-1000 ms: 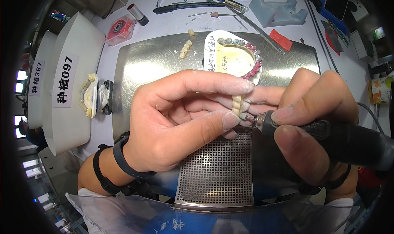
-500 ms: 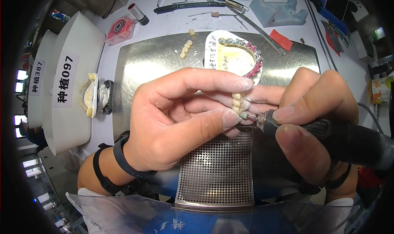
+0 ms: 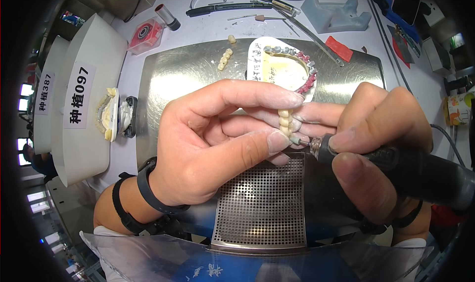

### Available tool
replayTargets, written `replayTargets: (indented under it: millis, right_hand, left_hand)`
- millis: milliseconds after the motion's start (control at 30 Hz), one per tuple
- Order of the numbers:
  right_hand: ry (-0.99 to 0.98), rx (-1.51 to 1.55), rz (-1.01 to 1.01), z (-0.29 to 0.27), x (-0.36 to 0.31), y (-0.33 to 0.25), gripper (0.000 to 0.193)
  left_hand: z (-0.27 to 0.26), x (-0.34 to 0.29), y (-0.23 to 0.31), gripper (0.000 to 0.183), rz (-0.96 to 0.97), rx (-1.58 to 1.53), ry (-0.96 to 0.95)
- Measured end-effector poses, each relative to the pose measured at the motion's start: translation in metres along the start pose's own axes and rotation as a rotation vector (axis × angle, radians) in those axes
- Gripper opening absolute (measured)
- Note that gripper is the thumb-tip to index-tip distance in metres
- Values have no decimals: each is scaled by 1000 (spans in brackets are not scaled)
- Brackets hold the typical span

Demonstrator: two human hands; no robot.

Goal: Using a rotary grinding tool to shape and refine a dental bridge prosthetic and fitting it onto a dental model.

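Between its thumb and fingertips, my left hand (image 3: 213, 138) pinches a cream-coloured dental bridge (image 3: 285, 121) with several joined teeth. My right hand (image 3: 373, 138) grips a black dental handpiece (image 3: 405, 170) like a pen. The small pale-green bur (image 3: 295, 140) at its tip meets, or nearly meets, the lower end of the bridge beside my left thumb. White dust coats the left fingertips. Just beyond the hands lies a dental model (image 3: 284, 76) with grey and dark-red teeth, its near part hidden by my left hand.
A perforated metal grille (image 3: 261, 203) lies below the hands on the steel plate (image 3: 163, 79). Another small bridge (image 3: 225, 59) rests far left. Pale trays (image 3: 89, 99) and a model (image 3: 110, 115) stand left. A black pen (image 3: 227, 9) and a grey-blue holder (image 3: 336, 15) lie at the back.
The bridge has tilted or turned very slightly in my left fingers, and the handpiece has shifted a touch. Both grips stay the same.
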State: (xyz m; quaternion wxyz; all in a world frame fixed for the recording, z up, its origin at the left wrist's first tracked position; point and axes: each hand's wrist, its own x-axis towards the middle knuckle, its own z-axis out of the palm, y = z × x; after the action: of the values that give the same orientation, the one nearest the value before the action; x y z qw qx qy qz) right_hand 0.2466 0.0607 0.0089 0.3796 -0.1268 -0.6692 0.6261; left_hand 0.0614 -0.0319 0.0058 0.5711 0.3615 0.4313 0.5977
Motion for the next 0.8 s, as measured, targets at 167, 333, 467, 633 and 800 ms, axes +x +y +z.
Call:
replayTargets:
  millis: [167, 333, 467, 633, 800]
  right_hand:
    - [22, -34, -26, 2, -3, 5, 26]
    - [-55, -84, 94, -4, 3, -10, 28]
    - [-51, -90, 90, -4, 2, -10, 28]
    - [-30, -104, 119, -3, 2, -12, 28]
    - [1, -31, 101, 6, 2, -11, 27]
  left_hand:
    - [1, 0, 2, 35, -22, -35, 12]
    - [0, 0, 3, 35, -33, -53, 18]
    - [0, 0, 3, 35, -47, -58, 11]
    - [-1, -1, 2, 34, -52, -74, 26]
    - [2, -1, 1, 35, -24, -78, 22]
